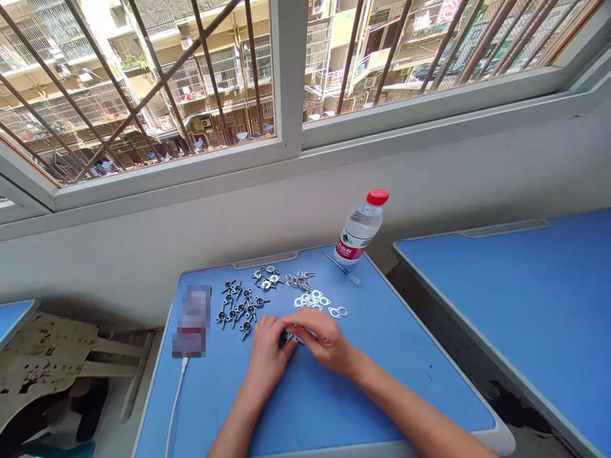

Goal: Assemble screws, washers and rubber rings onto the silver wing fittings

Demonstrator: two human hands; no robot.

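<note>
My left hand (268,348) and my right hand (325,338) meet over the blue desk (372,375), fingers bent and closed. Between them shows a small dark-and-silver metal part (290,337), mostly covered by the fingers. Both hands appear to grip it. Left of them lie several black-centred metal parts with short stems (233,314). Beyond my fingertips is a pile of flat silver plates with holes (312,299), with two more plates (338,312) just to its right. Behind these sit several eye-ended metal pins (300,280) and a group of silver metal fittings (267,278).
A water bottle (359,232) with a red cap stands at the back right, beside a thin blue screwdriver-like tool (351,275). A blurred-out phone (192,321) with a white cable (175,401) lies at the left edge. Another blue desk (525,286) is on the right.
</note>
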